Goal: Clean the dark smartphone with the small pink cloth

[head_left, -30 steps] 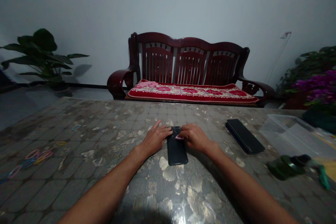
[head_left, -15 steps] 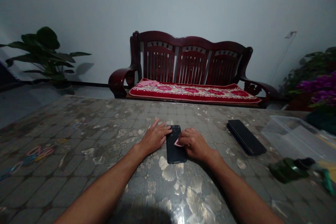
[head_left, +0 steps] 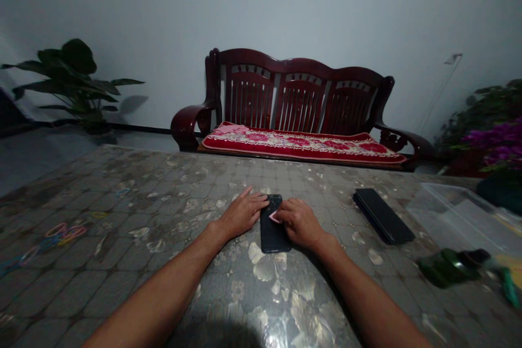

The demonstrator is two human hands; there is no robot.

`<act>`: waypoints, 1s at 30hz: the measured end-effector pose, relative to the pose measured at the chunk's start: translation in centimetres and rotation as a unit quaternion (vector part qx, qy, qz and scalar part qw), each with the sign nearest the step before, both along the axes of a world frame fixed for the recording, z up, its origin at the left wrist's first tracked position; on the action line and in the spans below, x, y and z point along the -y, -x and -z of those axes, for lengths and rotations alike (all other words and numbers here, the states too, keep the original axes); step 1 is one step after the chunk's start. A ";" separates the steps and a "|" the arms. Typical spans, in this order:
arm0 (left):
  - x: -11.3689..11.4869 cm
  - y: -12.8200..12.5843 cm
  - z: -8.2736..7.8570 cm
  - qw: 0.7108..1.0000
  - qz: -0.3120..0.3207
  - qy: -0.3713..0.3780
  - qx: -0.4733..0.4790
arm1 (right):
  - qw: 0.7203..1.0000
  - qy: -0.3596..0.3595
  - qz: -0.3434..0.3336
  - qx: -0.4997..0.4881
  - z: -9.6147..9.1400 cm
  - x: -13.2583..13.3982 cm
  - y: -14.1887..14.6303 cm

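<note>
A black smartphone (head_left: pixel 274 239) lies flat on the patterned tabletop between my hands. My left hand (head_left: pixel 243 212) rests at its left side, fingers stretched out and the fingertips touching its upper left edge. Bunched fingers of my right hand (head_left: pixel 299 222) press a small pink cloth (head_left: pixel 273 217) onto the phone's surface. Most of that cloth is hidden under the fingers, so its exact kind is hard to make out.
To the right lie a dark folded case (head_left: pixel 383 216), a clear plastic box (head_left: pixel 465 212) and a green bottle (head_left: pixel 451 267) on its side. Colourful rubber bands (head_left: pixel 65 232) are scattered at left. A wooden bench (head_left: pixel 299 92) stands beyond the table (head_left: pixel 163 185).
My right hand has shifted the pink cloth slightly up and left on the phone. My left hand keeps its place at the phone's edge. The view has moved a little.
</note>
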State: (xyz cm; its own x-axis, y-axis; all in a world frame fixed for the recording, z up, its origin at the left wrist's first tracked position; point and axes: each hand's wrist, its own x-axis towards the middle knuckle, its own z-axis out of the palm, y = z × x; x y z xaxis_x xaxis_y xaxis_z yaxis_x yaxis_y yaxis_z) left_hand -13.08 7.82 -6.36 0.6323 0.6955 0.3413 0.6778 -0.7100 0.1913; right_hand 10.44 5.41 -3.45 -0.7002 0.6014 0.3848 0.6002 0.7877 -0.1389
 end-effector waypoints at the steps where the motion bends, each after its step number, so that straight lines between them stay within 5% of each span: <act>1: 0.0 0.0 0.0 1.000 0.000 0.003 -0.003 | 1.000 0.001 -0.017 0.001 0.0 0.1 0.0; 5: 0.0 0.0 0.0 1.000 0.005 0.000 -0.005 | 0.999 -0.016 -0.038 -0.015 0.2 0.1 -0.3; 15: -0.3 0.1 0.4 1.000 0.015 -0.011 0.002 | 0.998 -0.033 0.055 0.017 0.2 -0.5 0.9; 25: 0.0 -0.1 0.1 1.000 0.021 -0.012 0.015 | 0.998 -0.012 -0.051 0.038 -0.6 1.0 1.0; 30: -0.1 0.0 0.2 1.000 0.019 -0.004 0.014 | 0.999 -0.013 0.030 0.024 -0.4 0.5 1.2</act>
